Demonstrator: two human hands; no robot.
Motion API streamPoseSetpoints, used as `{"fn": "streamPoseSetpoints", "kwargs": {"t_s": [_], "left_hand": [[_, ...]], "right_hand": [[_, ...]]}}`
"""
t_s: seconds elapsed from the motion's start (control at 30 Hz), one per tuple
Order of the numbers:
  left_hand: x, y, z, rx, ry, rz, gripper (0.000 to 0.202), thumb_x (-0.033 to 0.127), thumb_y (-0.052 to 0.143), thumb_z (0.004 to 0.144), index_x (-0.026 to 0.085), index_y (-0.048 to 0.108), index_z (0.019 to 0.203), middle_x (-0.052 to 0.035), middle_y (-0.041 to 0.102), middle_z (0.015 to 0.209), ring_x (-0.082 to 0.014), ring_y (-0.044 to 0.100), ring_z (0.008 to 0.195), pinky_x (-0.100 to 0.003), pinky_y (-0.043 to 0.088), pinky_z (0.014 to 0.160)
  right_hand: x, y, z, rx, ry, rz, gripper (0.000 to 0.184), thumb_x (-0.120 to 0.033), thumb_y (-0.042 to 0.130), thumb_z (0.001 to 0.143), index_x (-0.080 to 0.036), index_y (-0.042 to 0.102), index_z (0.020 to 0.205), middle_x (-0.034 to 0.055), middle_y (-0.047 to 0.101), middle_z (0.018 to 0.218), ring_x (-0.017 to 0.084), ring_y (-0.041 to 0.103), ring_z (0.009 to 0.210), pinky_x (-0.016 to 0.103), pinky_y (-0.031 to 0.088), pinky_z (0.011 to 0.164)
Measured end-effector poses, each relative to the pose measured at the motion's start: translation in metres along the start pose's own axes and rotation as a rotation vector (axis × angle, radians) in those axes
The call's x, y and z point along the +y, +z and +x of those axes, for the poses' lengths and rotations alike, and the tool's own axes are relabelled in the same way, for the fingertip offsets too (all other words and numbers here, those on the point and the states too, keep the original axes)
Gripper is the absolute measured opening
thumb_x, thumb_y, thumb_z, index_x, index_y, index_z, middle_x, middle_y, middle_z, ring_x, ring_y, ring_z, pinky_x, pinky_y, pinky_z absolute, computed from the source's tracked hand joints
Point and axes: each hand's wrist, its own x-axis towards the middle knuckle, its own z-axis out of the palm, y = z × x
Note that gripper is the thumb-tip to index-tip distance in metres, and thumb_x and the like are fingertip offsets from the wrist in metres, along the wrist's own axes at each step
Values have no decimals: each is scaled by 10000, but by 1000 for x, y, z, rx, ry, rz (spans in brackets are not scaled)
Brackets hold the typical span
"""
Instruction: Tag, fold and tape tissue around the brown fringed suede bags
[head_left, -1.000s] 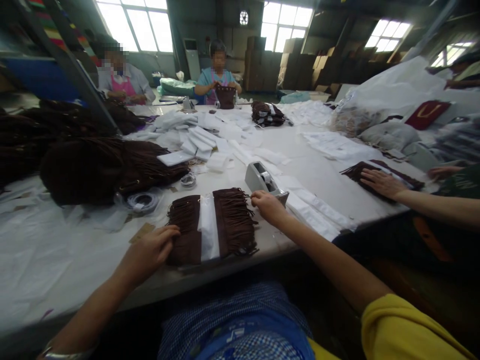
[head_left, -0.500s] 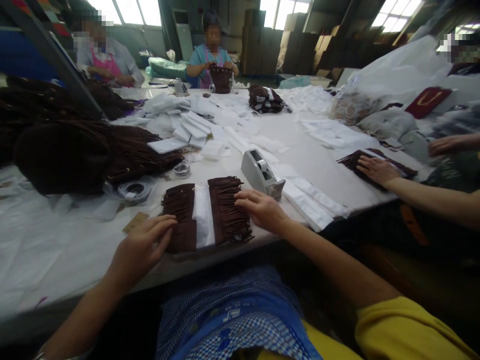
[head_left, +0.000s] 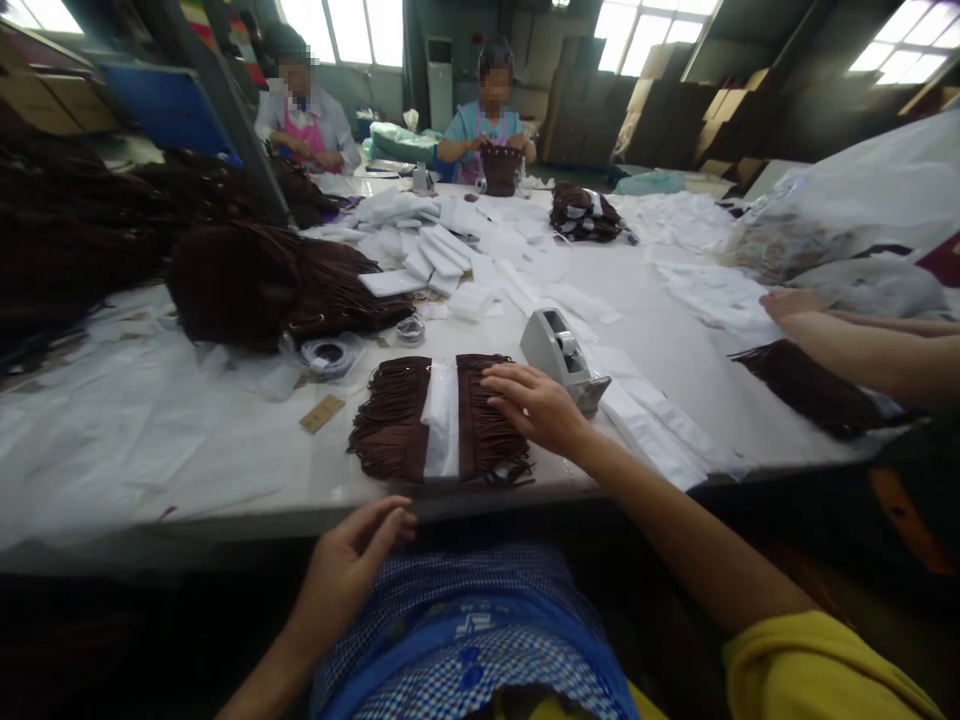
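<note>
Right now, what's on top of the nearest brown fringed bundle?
On the bundle: a white strip across its middle, the right hand over one side. Whatever they cover is hidden.

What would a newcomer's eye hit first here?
Probably the dark brown fringed piece with a white band down its middle, lying near the front edge of the table, the person's right hand at its right fringe. Just beyond that hand stands a grey tape dispenser. Farther back on the left lies a bulky brown fringed bundle.
</note>
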Motion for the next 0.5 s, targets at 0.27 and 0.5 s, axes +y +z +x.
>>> {"fn": "streamPoseSetpoints", "kwargs": {"t_s": [0.27, 0.5], "left_hand": [[12, 57, -5, 10, -380, -944, 195, 248, 718, 860, 147, 666, 1017, -159, 640, 1297, -293, 627, 1198, -391, 546, 1008], [21, 55, -15, -7, -384, -993, 363, 339, 686, 886, 254, 637, 1235, -90, 589, 1396, -264, 545, 1300, -421, 503, 1054]], "right_hand": [[43, 34, 125, -622, 294, -8, 509, -567, 493, 944, -177, 694, 1201, 125, 693, 1211, 300, 633, 1124, 380, 457, 997], [60, 24, 114, -1011, 558, 422, 596, -681, 602, 823, -145, 735, 1048, 105, 742, 1066, 227, 684, 952, 329, 519, 888]]}}
